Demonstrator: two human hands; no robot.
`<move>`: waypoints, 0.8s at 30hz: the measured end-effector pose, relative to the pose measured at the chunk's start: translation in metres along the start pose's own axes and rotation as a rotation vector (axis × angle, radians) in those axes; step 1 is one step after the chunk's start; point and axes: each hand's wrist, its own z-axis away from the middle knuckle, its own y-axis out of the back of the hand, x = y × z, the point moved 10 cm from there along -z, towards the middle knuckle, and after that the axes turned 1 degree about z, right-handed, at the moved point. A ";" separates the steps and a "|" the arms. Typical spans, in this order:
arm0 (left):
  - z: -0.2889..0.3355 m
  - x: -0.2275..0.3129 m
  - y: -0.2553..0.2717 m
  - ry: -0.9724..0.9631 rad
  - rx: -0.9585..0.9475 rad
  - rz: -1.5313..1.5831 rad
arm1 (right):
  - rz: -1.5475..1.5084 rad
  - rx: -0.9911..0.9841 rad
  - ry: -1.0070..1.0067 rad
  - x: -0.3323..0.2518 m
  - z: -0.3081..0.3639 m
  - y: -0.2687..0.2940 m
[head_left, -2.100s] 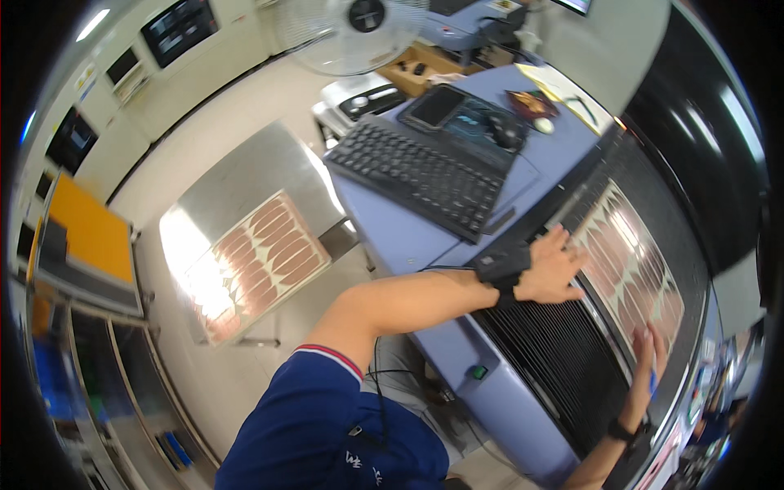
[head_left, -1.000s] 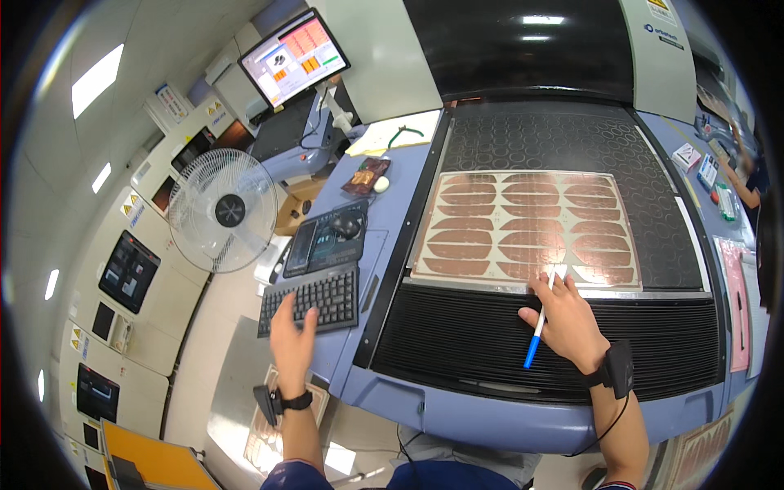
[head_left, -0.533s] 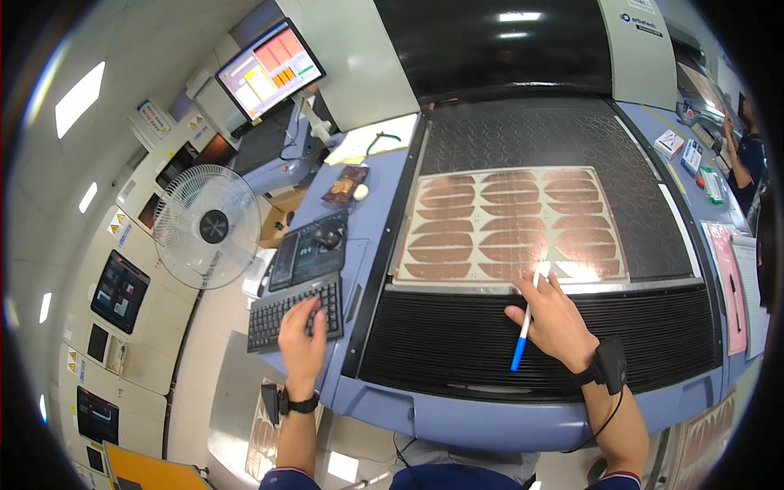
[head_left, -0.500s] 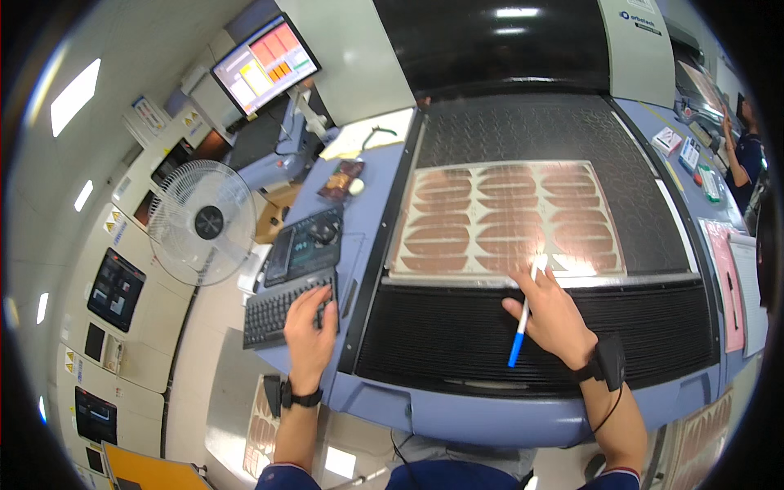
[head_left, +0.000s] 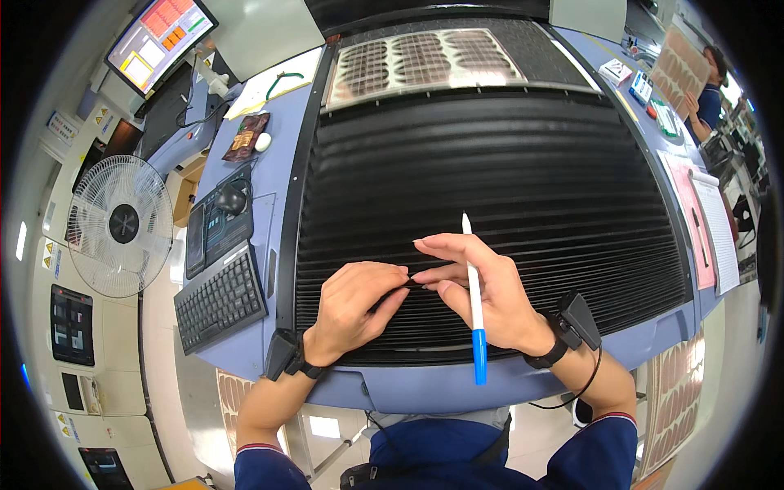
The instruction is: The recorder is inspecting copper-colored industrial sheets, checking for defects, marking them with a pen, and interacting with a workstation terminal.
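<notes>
A white marker pen with a blue cap on its near end is held in my right hand, its tip pointing away from me. Close by on the left is my left hand, its thumb and fingers bent together, with the fingertips almost meeting those of the right hand. Whether anything small lies between the left fingertips I cannot make out. Both hands are over the black ribbed cover of the machine. Beyond it, the panel with copper-coloured oval patterns lies on the dark machine bed.
On the left ledge are a keyboard, a mouse, a brown packet and a monitor further back. A fan stands left. A clipboard lies right. Another person holds a similar panel at the far right.
The panel has moved away from me, and more ribbed cover shows. My left hand has left the keyboard and come beside the right hand, which still holds the pen.
</notes>
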 end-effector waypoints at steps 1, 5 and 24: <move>-0.001 0.005 0.001 -0.030 0.004 -0.009 | -0.002 -0.002 -0.002 0.001 0.000 -0.001; 0.001 0.008 -0.003 -0.053 -0.024 0.033 | -0.078 -0.030 -0.007 0.001 0.004 -0.007; 0.011 0.009 -0.005 -0.048 -0.012 0.050 | 0.290 -0.101 0.208 -0.025 0.009 -0.021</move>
